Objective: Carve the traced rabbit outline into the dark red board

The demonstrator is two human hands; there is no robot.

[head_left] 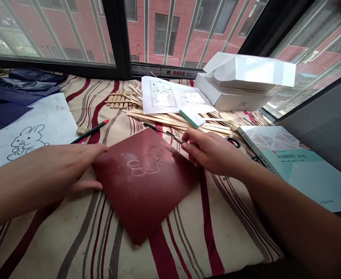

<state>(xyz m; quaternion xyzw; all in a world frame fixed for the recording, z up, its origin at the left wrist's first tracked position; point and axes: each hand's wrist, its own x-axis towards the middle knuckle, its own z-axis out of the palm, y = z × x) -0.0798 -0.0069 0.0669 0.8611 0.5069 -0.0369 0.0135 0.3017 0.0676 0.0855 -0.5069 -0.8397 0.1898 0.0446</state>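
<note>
Left hand (68, 166) half open, thumb and forefinger spread apart at the left corner of one dark red, square board (147, 201), which lies over a beige cloth (234, 232) with maroon and grey stripes; how firmly it presses, I cannot tell. Right hand (211, 153) is closed in a pinch around one slim tool (174, 137) with a pale wooden handle and dark metal end, along the board's far right edge. Two line drawings mark the board, one white rabbit outline and one darker figure. Left of the board are one white sheet (56, 120) with a black rabbit drawing, one black pen (96, 130) with a red end, and one small beige lump (82, 130). Beyond the board are white paper (179, 108) bearing two drawings, one green-and-white block (192, 118), and flat wooden strips (158, 120) too many to count. Right of the board lies one pale green and white paperback book (304, 178)
</note>
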